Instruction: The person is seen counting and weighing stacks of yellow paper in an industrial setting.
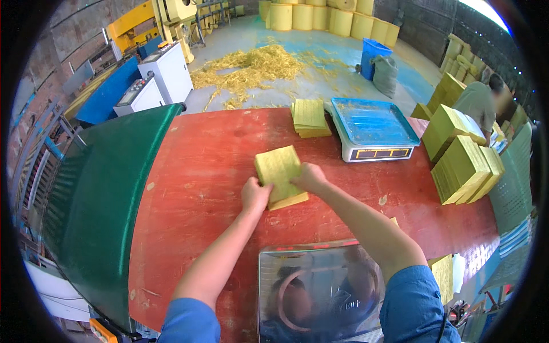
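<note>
Both my hands hold a stack of yellow paper sheets (278, 167) over the middle of the red table. My left hand (255, 195) is closed on its near left side, with the thumb on the top sheet. My right hand (310, 178) grips the right edge. At the near end, lower sheets stick out past the upper ones. Beyond it lies another yellow paper stack (309, 116), beside a white weighing scale (374, 153) with a blue tray on top.
The red tabletop (200, 171) borders a green cover (108, 194) on the left. Near me sits a shiny clear-lidded box (320, 291). Tall yellow paper stacks (462, 170) stand at the right; a person (479, 103) bends behind them. Yellow shreds (257, 66) litter the floor.
</note>
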A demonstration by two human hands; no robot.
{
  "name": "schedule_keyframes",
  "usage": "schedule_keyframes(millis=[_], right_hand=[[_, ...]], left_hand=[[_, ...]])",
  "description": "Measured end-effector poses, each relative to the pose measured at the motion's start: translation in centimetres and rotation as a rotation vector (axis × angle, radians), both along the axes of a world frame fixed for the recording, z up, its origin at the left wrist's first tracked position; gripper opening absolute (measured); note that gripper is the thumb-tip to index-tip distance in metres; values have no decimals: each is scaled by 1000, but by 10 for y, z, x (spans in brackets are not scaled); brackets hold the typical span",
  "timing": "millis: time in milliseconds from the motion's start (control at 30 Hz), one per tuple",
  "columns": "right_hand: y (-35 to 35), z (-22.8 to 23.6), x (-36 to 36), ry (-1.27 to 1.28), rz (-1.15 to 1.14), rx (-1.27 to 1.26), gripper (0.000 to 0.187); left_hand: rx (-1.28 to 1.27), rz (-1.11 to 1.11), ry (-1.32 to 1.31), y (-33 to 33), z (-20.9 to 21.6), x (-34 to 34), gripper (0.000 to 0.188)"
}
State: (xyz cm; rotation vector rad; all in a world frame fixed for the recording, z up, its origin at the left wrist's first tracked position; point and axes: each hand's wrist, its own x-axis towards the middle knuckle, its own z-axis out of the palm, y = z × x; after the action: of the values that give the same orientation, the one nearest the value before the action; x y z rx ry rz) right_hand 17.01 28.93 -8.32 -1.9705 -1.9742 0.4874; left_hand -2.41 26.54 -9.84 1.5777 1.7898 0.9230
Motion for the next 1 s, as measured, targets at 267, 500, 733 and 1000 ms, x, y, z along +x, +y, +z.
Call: schedule_keyframes(millis=[267, 500, 733, 1000], right_hand=[[-14, -6, -174, -252, 735, -73, 47], [-107, 2, -313, -276, 1068, -170, 39], [-263, 13, -359, -222, 1046, -222, 33], [-348, 30, -331, -47, 833, -337, 64]], left_hand=[[-18, 173, -81, -112, -51, -170, 37], [-78, 496, -325, -276, -4, -232, 39], [-77, 650, -333, -429, -24, -280, 42], [-367, 356, -1201, -484, -27, -310, 50]])
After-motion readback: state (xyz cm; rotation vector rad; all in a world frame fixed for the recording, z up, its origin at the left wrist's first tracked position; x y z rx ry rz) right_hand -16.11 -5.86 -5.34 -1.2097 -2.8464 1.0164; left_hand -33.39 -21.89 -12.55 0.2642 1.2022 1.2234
